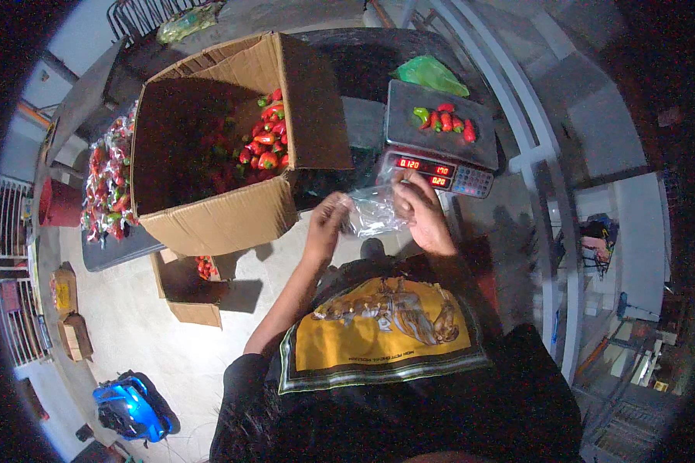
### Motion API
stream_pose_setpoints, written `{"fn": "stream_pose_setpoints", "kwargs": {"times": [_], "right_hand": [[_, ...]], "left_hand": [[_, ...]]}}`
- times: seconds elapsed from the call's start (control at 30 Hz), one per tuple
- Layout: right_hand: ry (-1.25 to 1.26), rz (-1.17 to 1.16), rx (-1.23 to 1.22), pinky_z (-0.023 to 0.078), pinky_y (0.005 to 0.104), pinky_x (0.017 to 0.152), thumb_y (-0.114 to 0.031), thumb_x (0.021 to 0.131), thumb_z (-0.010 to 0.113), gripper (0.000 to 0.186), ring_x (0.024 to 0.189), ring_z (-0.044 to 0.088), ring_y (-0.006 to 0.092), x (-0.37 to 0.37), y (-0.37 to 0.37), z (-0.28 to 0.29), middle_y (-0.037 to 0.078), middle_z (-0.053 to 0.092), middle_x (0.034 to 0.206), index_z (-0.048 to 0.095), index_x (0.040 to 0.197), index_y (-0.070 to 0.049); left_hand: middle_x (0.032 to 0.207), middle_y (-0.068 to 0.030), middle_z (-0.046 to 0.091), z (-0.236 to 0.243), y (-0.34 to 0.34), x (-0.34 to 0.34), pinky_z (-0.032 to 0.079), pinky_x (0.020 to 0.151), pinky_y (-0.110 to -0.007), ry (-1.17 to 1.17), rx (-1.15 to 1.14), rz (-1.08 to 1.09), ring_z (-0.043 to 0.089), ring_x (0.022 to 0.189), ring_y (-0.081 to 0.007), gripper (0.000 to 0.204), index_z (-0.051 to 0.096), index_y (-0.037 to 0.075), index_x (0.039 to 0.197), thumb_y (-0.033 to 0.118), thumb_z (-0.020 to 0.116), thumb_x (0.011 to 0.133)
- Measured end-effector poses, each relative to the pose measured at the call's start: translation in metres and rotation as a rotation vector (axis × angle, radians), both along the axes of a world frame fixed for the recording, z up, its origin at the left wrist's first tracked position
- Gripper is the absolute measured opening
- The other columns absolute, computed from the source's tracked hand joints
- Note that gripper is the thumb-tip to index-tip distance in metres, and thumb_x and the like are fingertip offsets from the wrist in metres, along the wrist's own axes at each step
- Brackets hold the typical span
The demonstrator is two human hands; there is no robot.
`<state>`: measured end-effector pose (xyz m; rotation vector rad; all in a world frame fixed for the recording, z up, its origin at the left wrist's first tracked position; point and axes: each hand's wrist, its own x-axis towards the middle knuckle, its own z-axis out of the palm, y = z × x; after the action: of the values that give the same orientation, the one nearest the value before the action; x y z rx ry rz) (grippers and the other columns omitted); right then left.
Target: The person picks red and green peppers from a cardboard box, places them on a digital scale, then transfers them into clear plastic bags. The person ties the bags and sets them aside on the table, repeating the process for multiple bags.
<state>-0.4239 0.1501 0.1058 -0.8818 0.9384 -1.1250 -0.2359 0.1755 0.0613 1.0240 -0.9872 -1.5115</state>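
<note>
A clear plastic bag [373, 213] is stretched between my two hands, in front of the table edge. My left hand [332, 220] pinches its left side. My right hand [416, 199] grips the other side with bent fingers, just in front of the scale's display. On the grey digital scale [409, 137] lie several small peppers [445, 122], mostly red with one greenish. To the left, a large open cardboard box [224, 218] holds many red peppers [267, 139], with its far inside in dark shadow.
Filled clear bags of peppers [110, 181] are piled left of the box. A green plastic bag [431, 75] lies behind the scale. On the floor stand a smaller cardboard box [195, 312] with red peppers and a blue shiny object [135, 407]. Metal rails [529, 147] run along the right.
</note>
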Motion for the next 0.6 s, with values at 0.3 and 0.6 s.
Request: {"fn": "stream_pose_setpoints", "kwargs": {"times": [0.3,0.6], "right_hand": [[0.568,-0.192,-0.451,0.035,0.0182,0.063,-0.001,0.082,0.054,0.016,0.071,0.044,0.0037,-0.001,0.005,-0.028,-0.001,0.051,0.078,0.052,0.098,-0.003],[0.033,0.229,-0.054,0.036,0.0182,0.064,-0.012,0.084,0.058,0.016,0.069,0.047,0.0028,0.0,0.026,0.005,-0.003,0.052,0.08,0.053,0.096,-0.004]], "left_hand": [[0.073,0.0028,0.047,0.026,0.002,-0.005,0.04,0.065,-0.023,0.3,0.164,-0.168,0.048,0.07,-0.0084,0.015,0.049,0.01,0.083,0.022,0.053,0.091],[0.099,-0.0139,0.059,0.033,-0.009,-0.003,0.043,0.083,-0.033,-0.629,-0.601,0.522,0.055,0.094,-0.0228,0.023,0.055,-0.004,0.101,-0.004,0.056,0.077]]}}
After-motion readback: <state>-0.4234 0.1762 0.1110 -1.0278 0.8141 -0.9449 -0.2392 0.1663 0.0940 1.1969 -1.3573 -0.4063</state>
